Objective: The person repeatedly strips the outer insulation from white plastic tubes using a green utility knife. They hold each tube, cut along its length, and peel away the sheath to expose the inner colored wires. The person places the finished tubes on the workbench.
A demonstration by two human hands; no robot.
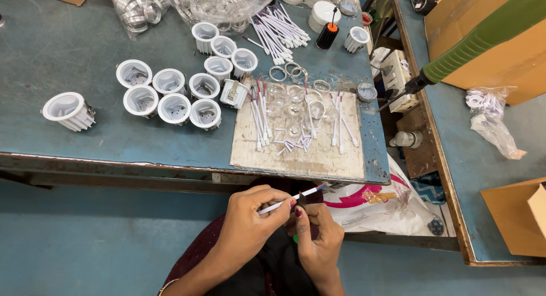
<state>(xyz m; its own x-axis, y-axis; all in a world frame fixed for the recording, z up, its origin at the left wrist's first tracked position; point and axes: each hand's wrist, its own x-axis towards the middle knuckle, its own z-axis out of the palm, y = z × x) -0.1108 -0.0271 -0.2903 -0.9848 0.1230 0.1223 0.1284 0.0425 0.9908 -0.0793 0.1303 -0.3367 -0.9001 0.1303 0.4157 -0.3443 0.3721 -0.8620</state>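
In the head view, both hands sit low in the picture, in front of the near edge of the bench [114,142], over the person's dark lap. The left hand [247,219] is clenched around a thin white wire [290,200] whose red and blue tip points up and to the right. The right hand [318,239] is closed beside it, fingertips touching the same wire and pinching a small dark tool [302,200]; what kind of tool it is cannot be told.

The bench top is worn blue-green, scuffed and stained, with a chipped, rusty front edge. On it lies a pale, scratched work board [298,153] near the front edge, strewn with short white wires, cut bits of sleeve and clear round lenses. Left of the board stands a cluster of white finned lamp housings [170,94], open side up, and one more housing [68,111] lies apart, further left. At the back are clear bags of metal rings [170,5] and a loose bundle of white wires [278,31].

To the right, a soldering iron with a green handle [483,37] reaches over the gap toward a second blue bench [483,159] carrying cardboard boxes [512,45]. A printed plastic bag [381,205] hangs below the bench corner. The floor is blue.
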